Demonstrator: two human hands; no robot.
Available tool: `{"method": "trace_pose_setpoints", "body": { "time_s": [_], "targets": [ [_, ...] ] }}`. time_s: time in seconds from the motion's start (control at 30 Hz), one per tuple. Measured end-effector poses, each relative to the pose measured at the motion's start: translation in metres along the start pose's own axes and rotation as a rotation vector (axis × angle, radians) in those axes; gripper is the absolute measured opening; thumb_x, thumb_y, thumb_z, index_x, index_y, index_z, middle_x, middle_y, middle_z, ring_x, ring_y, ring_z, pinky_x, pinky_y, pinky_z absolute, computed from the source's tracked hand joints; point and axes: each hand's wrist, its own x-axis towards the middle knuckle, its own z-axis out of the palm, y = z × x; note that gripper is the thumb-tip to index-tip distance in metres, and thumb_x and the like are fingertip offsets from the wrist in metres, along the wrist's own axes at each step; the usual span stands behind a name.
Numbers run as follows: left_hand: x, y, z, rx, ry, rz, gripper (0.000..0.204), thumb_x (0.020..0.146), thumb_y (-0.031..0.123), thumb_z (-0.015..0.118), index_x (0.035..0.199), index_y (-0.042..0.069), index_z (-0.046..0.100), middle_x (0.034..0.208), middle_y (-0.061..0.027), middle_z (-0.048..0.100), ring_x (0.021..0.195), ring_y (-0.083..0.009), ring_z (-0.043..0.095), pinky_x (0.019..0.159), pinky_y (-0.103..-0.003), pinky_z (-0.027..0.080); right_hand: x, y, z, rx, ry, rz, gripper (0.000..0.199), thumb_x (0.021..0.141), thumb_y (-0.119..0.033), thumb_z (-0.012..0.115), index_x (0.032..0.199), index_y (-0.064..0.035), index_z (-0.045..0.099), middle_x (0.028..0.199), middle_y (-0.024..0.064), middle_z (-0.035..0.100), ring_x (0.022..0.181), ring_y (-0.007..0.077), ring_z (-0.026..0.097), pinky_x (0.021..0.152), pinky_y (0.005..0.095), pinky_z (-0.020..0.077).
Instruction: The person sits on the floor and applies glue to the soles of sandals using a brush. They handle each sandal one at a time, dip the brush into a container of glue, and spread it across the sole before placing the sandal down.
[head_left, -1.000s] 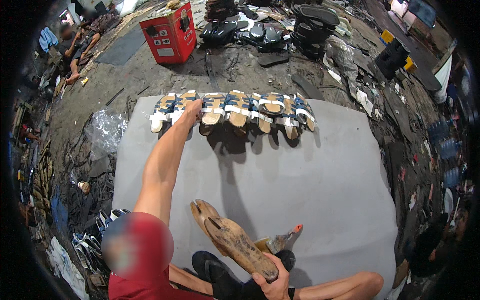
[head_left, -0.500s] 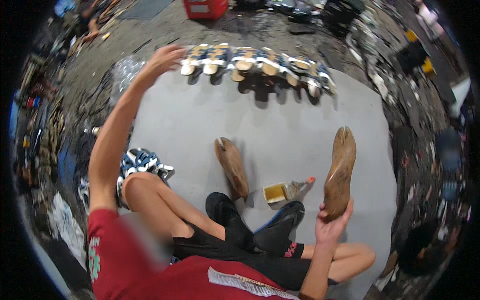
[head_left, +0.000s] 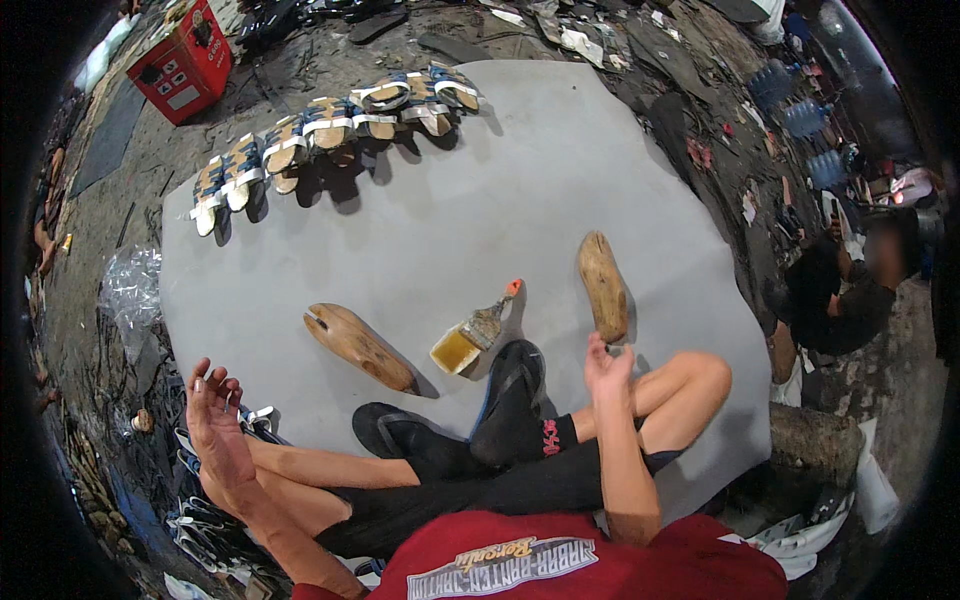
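Because the head camera's fisheye bends everything toward its dark rim, the clearest ground lies around the middle, where a grey mat (head_left: pixel 480 215) spreads. The left hand (head_left: pixel 218 430) is at eight o'clock, palm up and raised; its grip holds nothing, the fingers loosely curled and the thumb apart from them. Behind it and the bent left leg, a heap of blue-and-white strapped sandals (head_left: pixel 200 528) is partly hidden, so they cannot be counted. The right hand (head_left: pixel 608 370) is at four o'clock with its grip unclosed, fingers and thumb parted, just below the near end of the right wooden last (head_left: pixel 602 287). Whether a fingertip touches that end cannot be told; the last itself seems to lie flat on the mat, toe toward twelve. The left wooden last (head_left: pixel 360 347) lies between eight and nine, toe toward ten. Between the two lasts, a brush (head_left: pixel 487 326) with an orange-red handle tip leans over a small amber-filled container (head_left: pixel 455 351), its bristle end hard to make out. A row of sandals (head_left: pixel 327 125) crosses eleven o'clock, some overlapping others. Beyond it, the red box (head_left: pixel 185 65) is cut off at the top; at three, a blurred person (head_left: pixel 845 290) sits partly in shadow.
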Motion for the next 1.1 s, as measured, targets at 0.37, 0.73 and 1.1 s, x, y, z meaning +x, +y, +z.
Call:
{"method": "trace_pose_setpoints", "body": {
  "time_s": [0.37, 0.73, 1.1],
  "targets": [
    [-0.025, -0.047, 0.179, 0.207, -0.228, 0.231, 0.072, 0.112, 0.041, 0.027, 0.167, -0.001, 0.009, 0.176, -0.0195, 0.007, 0.163, -0.0317, 0.003, 0.13, -0.048, 0.003, -0.155, 0.196, 0.126, -0.875, -1.103, 0.294, 0.094, 0.106, -0.073, 0.016, 0.158, 0.0007, 0.041, 0.155, 0.0194, 0.052, 0.144, 0.0292, 0.045, 0.116, 0.0468, 0.0377],
    [0.035, -0.072, 0.209, -0.327, 0.086, -0.175, 0.07, 0.114, 0.033, 0.03, 0.167, -0.004, 0.005, 0.177, -0.0174, 0.0, 0.164, -0.0304, -0.003, 0.132, -0.042, 0.0, -0.207, 0.224, 0.104, -2.022, -1.879, -0.523, 0.088, 0.111, -0.062, 0.019, 0.159, 0.0121, 0.028, 0.166, 0.0281, 0.031, 0.157, 0.0405, 0.028, 0.128, 0.0463, 0.0179],
    [-0.077, -0.04, 0.17, -0.319, -0.044, 0.003, 0.066, 0.113, 0.022, 0.029, 0.167, -0.002, 0.001, 0.178, -0.017, -0.002, 0.164, -0.0264, -0.001, 0.132, -0.037, 0.003, -0.263, 0.208, 0.025, -1.593, -1.882, -0.167, 0.084, 0.112, -0.06, 0.015, 0.167, 0.0029, 0.009, 0.175, 0.0232, 0.009, 0.163, 0.0354, 0.007, 0.131, 0.044, 0.0053]
  ]
}}
